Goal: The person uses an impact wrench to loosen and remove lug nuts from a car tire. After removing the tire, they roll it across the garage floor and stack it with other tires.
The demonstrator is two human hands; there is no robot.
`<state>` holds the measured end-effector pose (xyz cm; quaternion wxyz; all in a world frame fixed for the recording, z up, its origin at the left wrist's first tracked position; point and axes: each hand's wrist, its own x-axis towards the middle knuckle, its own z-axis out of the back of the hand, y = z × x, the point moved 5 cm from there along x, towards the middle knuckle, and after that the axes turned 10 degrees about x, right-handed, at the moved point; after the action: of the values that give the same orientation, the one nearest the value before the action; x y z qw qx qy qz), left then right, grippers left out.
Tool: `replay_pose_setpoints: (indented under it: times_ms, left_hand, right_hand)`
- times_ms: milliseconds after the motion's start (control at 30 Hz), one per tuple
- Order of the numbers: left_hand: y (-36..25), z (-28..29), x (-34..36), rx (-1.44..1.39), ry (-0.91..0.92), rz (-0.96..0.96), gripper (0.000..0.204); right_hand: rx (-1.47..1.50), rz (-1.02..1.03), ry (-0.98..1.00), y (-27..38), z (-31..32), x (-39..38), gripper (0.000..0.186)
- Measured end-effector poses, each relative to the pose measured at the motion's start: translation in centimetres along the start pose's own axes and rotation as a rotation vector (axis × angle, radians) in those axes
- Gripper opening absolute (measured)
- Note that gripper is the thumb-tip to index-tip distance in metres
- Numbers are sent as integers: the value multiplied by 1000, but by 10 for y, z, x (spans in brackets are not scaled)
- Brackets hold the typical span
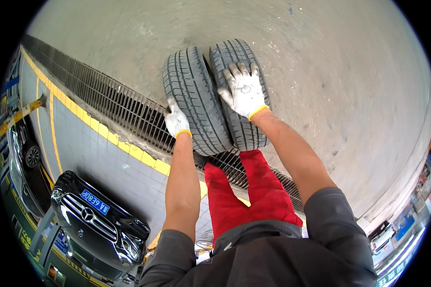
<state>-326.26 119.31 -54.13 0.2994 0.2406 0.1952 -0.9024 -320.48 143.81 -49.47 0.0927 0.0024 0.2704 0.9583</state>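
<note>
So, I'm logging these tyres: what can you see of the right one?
The right tyre is dark and rubber-looking, with grooved tread; its middle is out of sight. It stands upright on the floor, beside the left tyre, closest at the near end. The gloved right hand lies spread on its tread.

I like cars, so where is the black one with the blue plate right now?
In the head view, the black car is at the lower left, across the yellow floor line from the tyre at the person's left hand.
</note>
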Motion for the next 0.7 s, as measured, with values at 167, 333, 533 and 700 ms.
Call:
replay_pose_setpoints:
  times_ms: [167,333,533,700]
  left_hand:
    - [8,8,-11,-69,-20,77,100]
    - [16,6,-19,-167,5,187,98]
    - [32,-1,-22,-293,20,242,94]
    - [43,-15,-3,-292,29,190,96]
  right_hand:
    - [-11,136,63,11,-10,27,49]
    - [-72,194,87,9,-22,38,46]
    - [-121,216,125,4,-38,55,47]
    - [-165,146,118,12,-41,81,47]
